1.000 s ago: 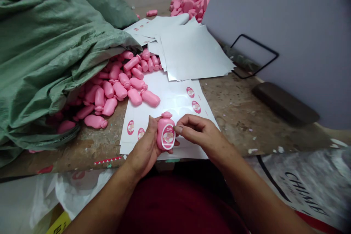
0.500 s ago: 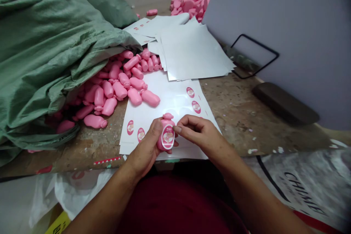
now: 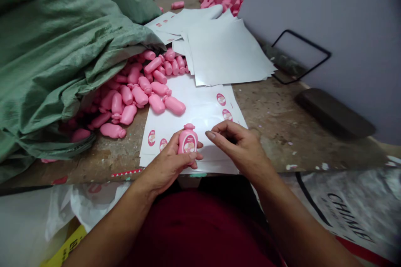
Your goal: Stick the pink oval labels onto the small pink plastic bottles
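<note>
Head view, lower centre: left hand (image 3: 171, 160) clamps pink bottle (image 3: 188, 139), long axis running up frame; right hand (image 3: 241, 144) apart, just right, fingers curled, cannot tell if pinched shut.

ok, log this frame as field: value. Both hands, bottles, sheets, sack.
left hand: gripping labelled pink bottle, cap up
right hand: off that bottle, fingers curled; can't tell if holding anything
loose pink bottles: heaped at sack mouth, some on label sheet
label sheet: under both hands, a few oval labels visible
blank-faced sheets: fanned stack, overlapping label sheet's far edge
green sack: left, on table
</note>
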`<state>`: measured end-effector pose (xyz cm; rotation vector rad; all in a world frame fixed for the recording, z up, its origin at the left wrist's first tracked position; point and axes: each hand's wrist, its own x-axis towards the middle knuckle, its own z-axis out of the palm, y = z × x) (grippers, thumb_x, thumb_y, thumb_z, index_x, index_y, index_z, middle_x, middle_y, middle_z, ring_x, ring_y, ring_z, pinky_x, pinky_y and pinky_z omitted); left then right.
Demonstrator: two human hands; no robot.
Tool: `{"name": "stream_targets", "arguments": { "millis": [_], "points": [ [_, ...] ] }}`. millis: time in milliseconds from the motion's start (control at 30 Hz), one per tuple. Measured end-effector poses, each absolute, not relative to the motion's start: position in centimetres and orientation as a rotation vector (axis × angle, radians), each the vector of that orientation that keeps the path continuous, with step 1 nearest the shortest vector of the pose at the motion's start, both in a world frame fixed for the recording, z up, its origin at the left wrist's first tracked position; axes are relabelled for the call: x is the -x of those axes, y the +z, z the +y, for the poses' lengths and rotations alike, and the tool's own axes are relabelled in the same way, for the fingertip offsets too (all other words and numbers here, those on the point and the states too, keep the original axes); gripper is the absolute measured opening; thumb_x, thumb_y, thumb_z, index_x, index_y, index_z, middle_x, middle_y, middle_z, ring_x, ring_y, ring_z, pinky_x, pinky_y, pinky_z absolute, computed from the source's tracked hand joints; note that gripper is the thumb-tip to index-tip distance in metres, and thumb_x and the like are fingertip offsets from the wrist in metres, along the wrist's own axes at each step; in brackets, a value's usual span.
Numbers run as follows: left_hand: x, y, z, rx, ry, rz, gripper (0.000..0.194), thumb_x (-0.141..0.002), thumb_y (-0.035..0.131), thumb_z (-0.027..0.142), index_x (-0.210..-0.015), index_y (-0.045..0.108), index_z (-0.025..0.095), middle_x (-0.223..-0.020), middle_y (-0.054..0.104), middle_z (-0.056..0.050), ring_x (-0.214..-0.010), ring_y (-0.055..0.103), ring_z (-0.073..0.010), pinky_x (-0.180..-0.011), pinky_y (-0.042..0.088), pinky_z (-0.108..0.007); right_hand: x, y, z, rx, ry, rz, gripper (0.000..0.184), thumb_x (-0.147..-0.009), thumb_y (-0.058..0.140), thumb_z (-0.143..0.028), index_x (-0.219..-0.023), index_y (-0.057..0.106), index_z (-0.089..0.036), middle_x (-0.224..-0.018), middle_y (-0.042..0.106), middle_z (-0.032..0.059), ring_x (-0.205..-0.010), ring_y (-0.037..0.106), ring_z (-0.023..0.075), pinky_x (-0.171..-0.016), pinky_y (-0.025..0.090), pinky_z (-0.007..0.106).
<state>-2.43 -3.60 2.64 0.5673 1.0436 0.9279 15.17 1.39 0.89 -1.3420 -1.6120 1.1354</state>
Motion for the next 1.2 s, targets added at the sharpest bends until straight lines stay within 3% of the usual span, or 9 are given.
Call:
{"name": "stream_targets", "arguments": {
  "millis": [167,300,467,533,600,733,833,1067,1200],
  "points": [
    [7.6,3.8,-7.3,-0.62,0.81,1.232,0.08,-0.069,0.081,0.019,-0.138,0.044,0.033,-0.112,0.066,-0.001,-0.102,0.065,-0.0173,-0.09,0.048,-0.029,-15.0,0.7,1.2,1.354,1.196,-1.589,0.023,-0.078,0.068,-0.044,-0.071,0.062,-0.023,-0.061,0.051,-0.0032,-0.057,0.044,0.0131,-0.056,0.035,0.028],
    [16.6,3.3,-14.8,-0.94,0.516,1.688,0.051,-0.081,0.065,0.027,-0.131,0.058,0.036,-0.124,0.067,-0.001,-0.119,0.059,-0.0272,-0.107,0.04,-0.045,-15.1,0.5,1.4,1.372,1.213,-1.606,0.026,-0.077,0.067,-0.049,-0.07,0.062,-0.024,-0.062,0.053,-0.0019,-0.058,0.046,0.0143,-0.055,0.037,0.028],
    [24.1,1.9,-20.3,-1.476,0.159,2.213,0.042,-0.061,0.069,0.023,-0.1,0.077,0.034,-0.106,0.076,-0.005,-0.098,0.067,-0.0325,-0.088,0.051,-0.044,-15.2,-0.2,1.6,1.464,1.133,-1.68,0.034,-0.075,0.065,-0.059,-0.072,0.066,-0.024,-0.065,0.061,0.0,-0.061,0.054,0.017,-0.059,0.043,0.03],
    [23.8,2.7,-18.8,-1.541,-0.018,2.24,0.024,-0.07,0.068,0.033,-0.092,0.077,0.032,-0.092,0.076,-0.004,-0.082,0.068,-0.0279,-0.073,0.052,-0.037,-15.2,-0.5,1.6,1.504,1.092,-1.739,0.038,-0.075,0.063,-0.063,-0.074,0.068,-0.025,-0.069,0.065,0.0012,-0.063,0.058,0.019,-0.059,0.045,0.031],
    [22.3,3.9,-15.4,-1.569,-0.101,2.245,0.025,-0.087,0.053,0.038,-0.092,0.076,0.029,-0.085,0.074,-0.004,-0.074,0.066,-0.0244,-0.068,0.05,-0.035,-15.1,-0.8,1.6,1.514,1.074,-1.821,0.041,-0.077,0.06,-0.065,-0.078,0.069,-0.025,-0.072,0.069,0.0017,-0.064,0.061,0.0201,-0.059,0.046,0.031],
    [20.9,4.7,-7.0,-1.94,0.185,2.304,0.04,-0.081,0.048,0.012,-0.112,0.071,0.024,-0.124,0.067,-0.012,-0.112,0.058,-0.0297,-0.099,0.042,-0.046,-14.6,-1.1,1.3,1.47,1.034,-2.009,0.04,-0.084,0.056,-0.063,-0.085,0.071,-0.026,-0.07,0.07,0.001,-0.059,0.061,0.0192,-0.054,0.044,0.03],
    [21.8,3.3,-3.5,-1.944,0.299,2.242,0.041,-0.079,0.049,0.01,-0.111,0.071,0.025,-0.127,0.065,-0.011,-0.121,0.052,-0.032,-0.106,0.036,-0.047,-14.1,-1.1,0.9,1.408,0.935,-2.087,0.035,-0.087,0.055,-0.057,-0.084,0.07,-0.025,-0.065,0.069,0.0016,-0.056,0.062,0.0203,-0.054,0.042,0.031],
    [17.8,3.0,-2.9,-1.507,0.928,1.951,0.024,-0.068,0.075,0.021,-0.092,0.072,0.023,-0.094,0.065,-0.004,-0.102,0.055,-0.0282,-0.092,0.043,-0.036,-14.0,-1.2,0.9,1.442,0.672,-2.3,0.021,-0.091,0.053,-0.036,-0.088,0.069,-0.025,-0.067,0.072,0.0005,-0.055,0.058,0.0186,-0.065,0.038,0.033],
    [10.1,2.9,-1.7,-0.955,1.177,1.526,0.03,-0.077,0.075,0.038,-0.096,0.063,0.019,-0.088,0.067,-0.002,-0.085,0.063,-0.0206,-0.077,0.049,-0.032,-13.5,-1.2,1.0,1.476,0.593,-2.327,0.02,-0.093,0.053,-0.034,-0.09,0.069,-0.022,-0.067,0.071,0.0009,-0.055,0.057,0.0181,-0.068,0.035,0.032]
  ]
}}
